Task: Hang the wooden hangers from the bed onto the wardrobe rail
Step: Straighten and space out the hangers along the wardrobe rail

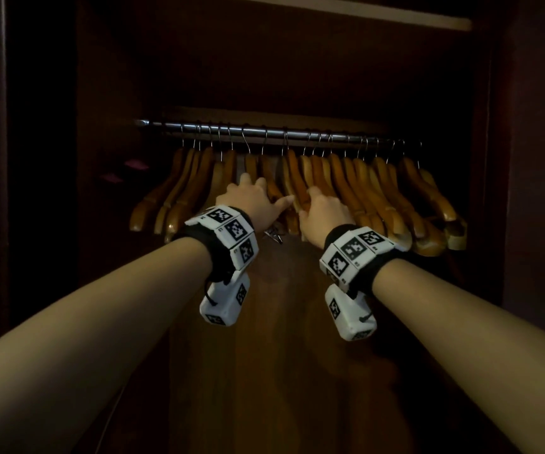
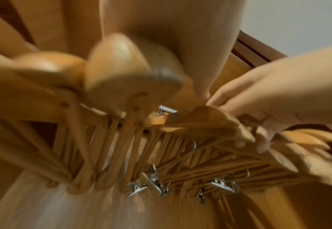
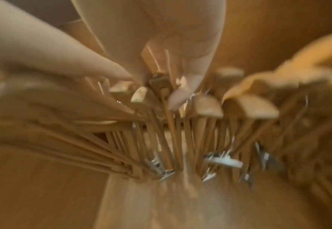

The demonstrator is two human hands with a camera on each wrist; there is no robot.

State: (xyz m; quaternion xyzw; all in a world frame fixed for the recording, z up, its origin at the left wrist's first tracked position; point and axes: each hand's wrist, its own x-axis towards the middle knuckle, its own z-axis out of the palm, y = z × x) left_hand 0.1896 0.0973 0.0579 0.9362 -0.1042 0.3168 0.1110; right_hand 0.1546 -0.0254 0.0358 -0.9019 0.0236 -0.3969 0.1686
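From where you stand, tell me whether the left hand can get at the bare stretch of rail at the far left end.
Probably yes. The left hand is among the wooden hangers mid-row, and the rail is bare left of the first hook, with nothing visible between. It sits higher and further left, so the arm would need to lift and stretch.

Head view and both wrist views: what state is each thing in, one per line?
Brown wooden hangers: hooked on the rail in one row, arms slanting down.
Silver metal wardrobe rail: level, loaded nearly end to end.
Left hand: fingers spread against hangers mid-row.
Right hand: fingers reaching between hangers.
Silver metal clips: dangling below the hangers.
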